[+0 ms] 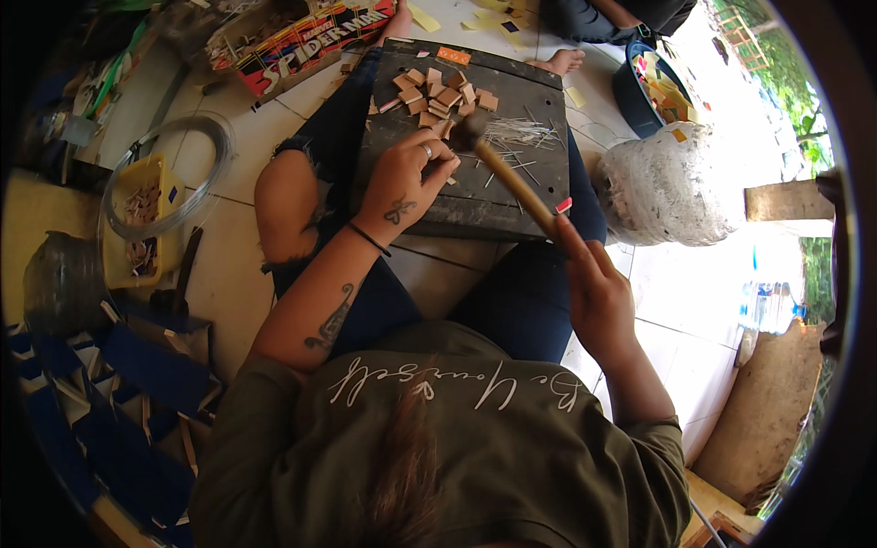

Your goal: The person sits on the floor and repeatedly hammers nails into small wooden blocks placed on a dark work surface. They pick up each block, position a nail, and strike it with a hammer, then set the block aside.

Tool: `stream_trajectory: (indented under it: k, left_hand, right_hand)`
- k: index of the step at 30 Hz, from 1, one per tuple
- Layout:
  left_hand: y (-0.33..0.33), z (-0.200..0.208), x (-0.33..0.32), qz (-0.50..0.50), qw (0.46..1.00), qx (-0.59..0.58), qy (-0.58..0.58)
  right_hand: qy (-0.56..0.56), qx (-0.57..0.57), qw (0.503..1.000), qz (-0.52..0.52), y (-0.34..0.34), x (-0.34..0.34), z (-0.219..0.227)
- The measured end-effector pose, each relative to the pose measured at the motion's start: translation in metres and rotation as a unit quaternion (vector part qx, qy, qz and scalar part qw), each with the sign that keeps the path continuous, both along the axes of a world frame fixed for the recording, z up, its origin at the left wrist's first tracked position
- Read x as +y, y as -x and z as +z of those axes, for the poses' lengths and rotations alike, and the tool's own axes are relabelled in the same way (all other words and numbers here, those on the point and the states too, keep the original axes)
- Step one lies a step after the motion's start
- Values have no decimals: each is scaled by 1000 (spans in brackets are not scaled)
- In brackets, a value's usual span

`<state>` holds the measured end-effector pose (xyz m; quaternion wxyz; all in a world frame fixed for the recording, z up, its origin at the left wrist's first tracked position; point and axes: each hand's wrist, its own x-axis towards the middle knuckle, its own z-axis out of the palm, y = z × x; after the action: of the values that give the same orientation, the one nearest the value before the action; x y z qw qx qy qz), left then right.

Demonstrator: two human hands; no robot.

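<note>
Fingers (574, 240) of the right hand (600, 294) clamp a hammer (514, 183). The left hand's (411, 172) fingers are together near wooden blocks (447, 96) on the surface (466, 210); anything held is unclear.

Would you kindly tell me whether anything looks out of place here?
Mostly untidiness: thin pale rods lie crisscrossed on the dark board, some apart from the main pile, and loose yellow scraps litter the floor beyond.

my olive-green shirt (530, 457) lettered in white, my dark blue jeans (512, 297), dark curling tattoos (332, 324), a black wristband (369, 240), my yellow-brown hammer handle (516, 185), tan blocks (438, 94), silvery-white sticks (525, 132), a dark grey board (475, 208), a yellow basket (172, 263), navy-blue boxes (157, 363)
</note>
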<state>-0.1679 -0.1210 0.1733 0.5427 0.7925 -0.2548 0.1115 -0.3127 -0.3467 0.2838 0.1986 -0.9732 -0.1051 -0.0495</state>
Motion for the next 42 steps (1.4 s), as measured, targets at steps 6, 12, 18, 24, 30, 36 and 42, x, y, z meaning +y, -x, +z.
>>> stream_trajectory:
  k: [6,12,18,24,30,36,42]
  left_hand:
    - [-5,-5,-1,-10,1000,4,7]
    - [-7,-9,0,-16,1000,-7,20]
    - [-6,-8,1,-12,1000,-20,5]
    - [-4,-6,1,-12,1000,6,17]
    - [-4,-6,1,-13,1000,18,-1]
    - [-2,-6,1,-10,1000,15,3]
    - [-2,-5,0,-13,1000,-17,16]
  right_hand:
    - [-30,-64,997,-5,1,-1,-2]
    - [-20,-52,998,-18,1,-4,-4]
    - [5,-39,999,-12,-1,-4,-3]
    - [17,-6,1000,-5,-2,-3,-2]
    - [-36,-57,998,-6,-3,-5,-3]
    - [-38,-75,996,2,-3,-5,-5]
    - [-24,-57,998,-9,-4,-6,-6]
